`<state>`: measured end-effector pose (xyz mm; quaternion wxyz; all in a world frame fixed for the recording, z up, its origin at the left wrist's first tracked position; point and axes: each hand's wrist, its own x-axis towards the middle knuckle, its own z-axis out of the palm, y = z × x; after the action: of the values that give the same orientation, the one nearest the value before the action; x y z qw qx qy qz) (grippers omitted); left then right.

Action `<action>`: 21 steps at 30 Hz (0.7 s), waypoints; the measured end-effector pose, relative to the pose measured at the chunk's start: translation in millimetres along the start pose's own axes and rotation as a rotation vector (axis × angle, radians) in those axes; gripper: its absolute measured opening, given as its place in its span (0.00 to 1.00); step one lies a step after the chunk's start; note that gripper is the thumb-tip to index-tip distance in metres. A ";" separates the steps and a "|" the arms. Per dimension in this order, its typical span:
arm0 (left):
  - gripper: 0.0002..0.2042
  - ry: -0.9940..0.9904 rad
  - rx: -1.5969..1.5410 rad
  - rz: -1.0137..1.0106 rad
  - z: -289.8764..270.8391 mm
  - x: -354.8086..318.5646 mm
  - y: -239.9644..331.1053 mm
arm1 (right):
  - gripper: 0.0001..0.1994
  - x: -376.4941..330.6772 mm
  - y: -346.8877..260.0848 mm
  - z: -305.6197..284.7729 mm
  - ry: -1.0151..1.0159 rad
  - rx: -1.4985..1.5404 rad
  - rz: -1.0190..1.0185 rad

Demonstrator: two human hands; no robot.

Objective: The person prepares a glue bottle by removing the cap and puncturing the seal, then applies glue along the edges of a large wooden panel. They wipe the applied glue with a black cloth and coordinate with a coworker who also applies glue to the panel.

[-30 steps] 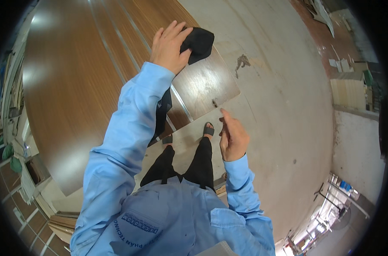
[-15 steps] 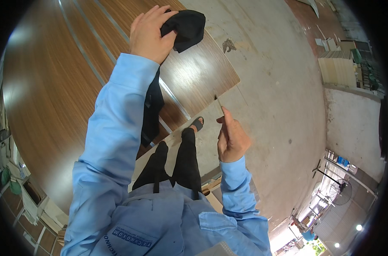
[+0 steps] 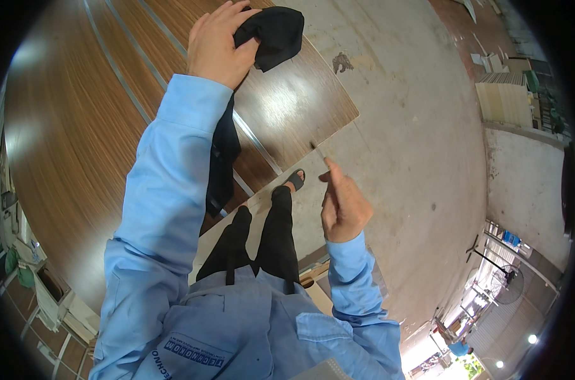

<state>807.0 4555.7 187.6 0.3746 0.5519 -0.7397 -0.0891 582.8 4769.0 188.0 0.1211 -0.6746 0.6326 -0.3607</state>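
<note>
My left hand is closed on a piece of black cloth, held over the wood-grain panels near their far edge. More black fabric shows beneath my left forearm, partly hidden by the sleeve. My right hand grips a thin stick-like tool with a dark tip, its kind too small to make out. That tip points up and left, appearing over the near right corner area of the panels. Most of the tool's handle is hidden inside my fingers.
Pale metallic strips run between the panels. To the right lies a concrete floor with a dark stain. Stacked boards stand at the far right, and a fan at the lower right. My sandalled foot is beside the panel edge.
My left hand and the black cloth have shifted slightly up and left. The tool's dark tip has swung a little to the left, while my right hand stays nearly in place.
</note>
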 end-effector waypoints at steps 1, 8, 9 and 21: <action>0.22 0.000 0.001 0.011 0.1 0.0 0.0 | 0.25 -0.7 -1.7 -0.8 0.009 0.002 0.013; 0.22 -0.011 0.012 -0.005 0.7 1.2 -0.3 | 0.22 7.3 2.5 0.0 0.030 0.011 0.062; 0.22 -0.010 0.014 0.005 0.4 1.4 -0.6 | 0.22 8.1 3.4 -0.4 0.060 -0.047 0.176; 0.22 -0.025 -0.006 -0.017 0.9 2.1 2.5 | 0.23 12.9 3.9 -5.2 0.010 -0.048 -0.038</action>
<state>804.3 4554.6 189.3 0.3662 0.5559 -0.7393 -0.1013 575.7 4757.8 193.6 0.0948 -0.6873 0.6287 -0.3513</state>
